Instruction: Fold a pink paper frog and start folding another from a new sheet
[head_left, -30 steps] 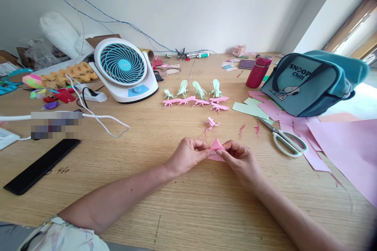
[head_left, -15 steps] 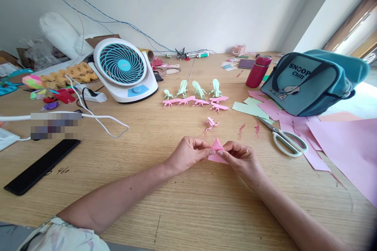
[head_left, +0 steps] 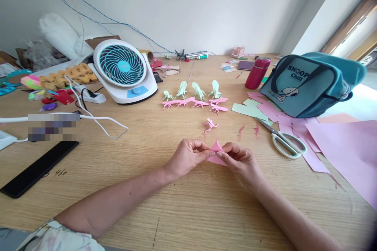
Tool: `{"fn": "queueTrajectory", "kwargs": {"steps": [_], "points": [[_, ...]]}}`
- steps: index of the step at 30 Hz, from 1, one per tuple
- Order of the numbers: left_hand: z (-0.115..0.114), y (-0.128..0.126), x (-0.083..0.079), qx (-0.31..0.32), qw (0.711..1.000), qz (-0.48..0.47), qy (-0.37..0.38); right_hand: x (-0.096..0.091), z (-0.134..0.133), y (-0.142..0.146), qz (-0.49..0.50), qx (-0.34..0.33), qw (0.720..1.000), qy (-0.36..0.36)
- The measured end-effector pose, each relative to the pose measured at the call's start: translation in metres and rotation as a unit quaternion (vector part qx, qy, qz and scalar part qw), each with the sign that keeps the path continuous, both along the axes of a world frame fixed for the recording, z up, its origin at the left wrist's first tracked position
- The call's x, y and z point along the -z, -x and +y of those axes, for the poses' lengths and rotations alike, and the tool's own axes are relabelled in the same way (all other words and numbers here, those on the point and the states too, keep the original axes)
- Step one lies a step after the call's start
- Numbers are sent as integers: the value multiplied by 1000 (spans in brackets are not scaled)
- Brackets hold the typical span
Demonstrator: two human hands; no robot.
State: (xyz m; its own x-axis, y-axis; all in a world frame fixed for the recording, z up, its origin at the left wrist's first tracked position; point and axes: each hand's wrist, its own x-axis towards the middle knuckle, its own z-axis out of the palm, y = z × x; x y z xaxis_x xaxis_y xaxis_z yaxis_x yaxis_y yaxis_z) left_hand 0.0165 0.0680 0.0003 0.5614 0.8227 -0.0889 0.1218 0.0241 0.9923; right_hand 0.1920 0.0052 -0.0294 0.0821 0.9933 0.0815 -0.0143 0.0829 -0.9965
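Note:
A small folded piece of pink paper (head_left: pixel 217 147) is pinched between my two hands, its pointed tip facing up and away from me. My left hand (head_left: pixel 190 159) grips its left side with thumb and forefinger. On the right side, my right hand (head_left: pixel 240 160) pinches it the same way, the two thumbs almost meeting on the near face. Parts of the paper are hidden by the fingers. Just beyond stands a small pink origami figure (head_left: pixel 210 124) with thin legs. Farther back are several pink origami insects (head_left: pixel 200 104) and a row of green origami insects (head_left: pixel 198 91).
To the right lie scissors (head_left: pixel 284 143), pink paper sheets (head_left: pixel 347 153) and green paper strips (head_left: pixel 250 110). A red flask (head_left: pixel 258 73) stands by a teal bag (head_left: pixel 306 84). On the left are a fan (head_left: pixel 123 70), a white cable (head_left: pixel 103 117) and a long black object (head_left: pixel 41 168).
Both hands keep their pinch on the pink paper, with hardly any shift of the fingers. The whole view has moved very slightly.

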Motion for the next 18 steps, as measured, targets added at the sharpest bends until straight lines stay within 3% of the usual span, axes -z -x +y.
{"fn": "queueTrajectory", "kwargs": {"steps": [18], "points": [[-3, 0, 2, 1, 1000, 3, 21, -2, -6, -4, -92, -11, 995, -26]]}}
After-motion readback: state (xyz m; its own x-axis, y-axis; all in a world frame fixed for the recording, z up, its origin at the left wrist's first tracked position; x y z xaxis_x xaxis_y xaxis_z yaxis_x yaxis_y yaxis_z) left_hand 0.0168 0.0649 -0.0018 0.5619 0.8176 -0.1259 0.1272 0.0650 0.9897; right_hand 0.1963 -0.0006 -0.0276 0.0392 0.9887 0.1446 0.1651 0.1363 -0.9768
